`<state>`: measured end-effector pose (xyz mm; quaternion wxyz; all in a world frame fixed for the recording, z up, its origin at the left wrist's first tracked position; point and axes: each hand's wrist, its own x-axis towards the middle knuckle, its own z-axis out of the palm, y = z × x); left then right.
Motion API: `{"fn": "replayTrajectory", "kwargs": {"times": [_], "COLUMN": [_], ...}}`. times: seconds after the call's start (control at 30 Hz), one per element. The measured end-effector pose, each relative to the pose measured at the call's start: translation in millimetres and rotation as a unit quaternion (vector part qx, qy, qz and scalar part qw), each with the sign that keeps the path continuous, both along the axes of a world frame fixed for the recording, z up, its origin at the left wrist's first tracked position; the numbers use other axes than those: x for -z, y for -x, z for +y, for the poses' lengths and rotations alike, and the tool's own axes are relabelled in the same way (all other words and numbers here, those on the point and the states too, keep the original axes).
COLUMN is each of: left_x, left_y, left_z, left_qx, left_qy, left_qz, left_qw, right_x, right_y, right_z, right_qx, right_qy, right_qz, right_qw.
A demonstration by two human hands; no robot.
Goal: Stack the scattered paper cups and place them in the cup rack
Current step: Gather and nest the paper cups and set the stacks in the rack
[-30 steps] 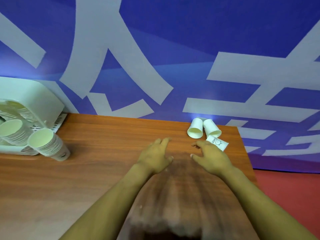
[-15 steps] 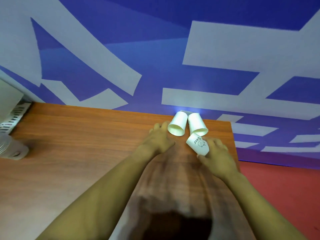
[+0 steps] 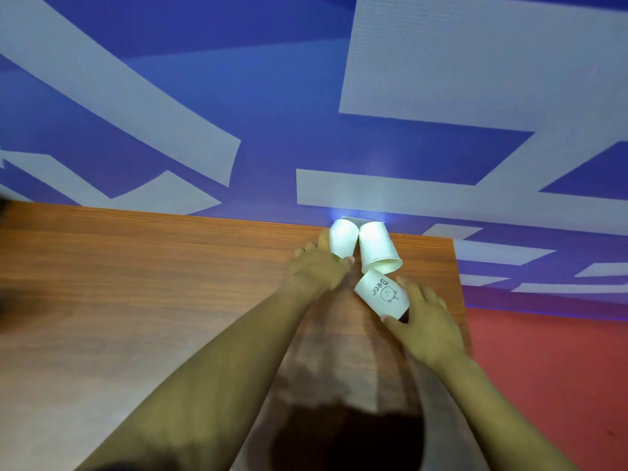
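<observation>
— Where do the arms sit?
— Both forearms reach forward, converging. The left hand [image 3: 317, 271] curls its fingers round a cup [image 3: 343, 237].
— And the right hand [image 3: 424, 322]?
— It grips another cup [image 3: 382, 294] between thumb and fingers.

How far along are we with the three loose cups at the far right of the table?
Nothing is stacked yet: all three cups are separate. In hand: the right hand holds the bear-print cup, and the left hand grips the left cup at the table's far edge. The middle cup lies untouched. Left to do: nest the three and carry them to the cup rack, which is out of view.
</observation>
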<state>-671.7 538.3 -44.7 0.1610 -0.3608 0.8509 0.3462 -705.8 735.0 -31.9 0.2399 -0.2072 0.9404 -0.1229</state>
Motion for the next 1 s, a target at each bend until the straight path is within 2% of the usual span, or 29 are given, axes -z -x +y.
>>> {"fn": "replayTrajectory", "kwargs": {"times": [0.13,0.37,0.57,0.77,1.0], "left_x": [-8.8,-48.2,-115.6,-156.4,-172.2], "left_y": [-11.7,-81.2,-158.8,-243.3,-310.8], "left_z": [-1.9,-18.2,-29.5,-38.6,-60.7], "left_qx": [-0.005,-0.013,-0.018,0.015,0.048], "left_qy": [-0.008,-0.05,0.014,0.093,0.128], "left_qz": [0.026,0.127,0.236,0.248,0.241], "left_qw": [1.0,0.99,0.971,0.964,0.961], "right_x": [-7.9,-46.9,-92.5,-121.6,-138.1], "right_y": [-12.7,-48.1,-94.2,-142.7,-204.1], "right_z": [0.2,-8.0,-26.3,-52.4,-79.7], "right_qx": [0.002,-0.002,-0.015,-0.049,-0.057], "right_qy": [-0.004,0.015,0.094,0.19,0.24], "right_qz": [-0.004,0.01,0.044,0.071,0.105], "right_qw": [1.0,1.0,0.994,0.978,0.963]}}
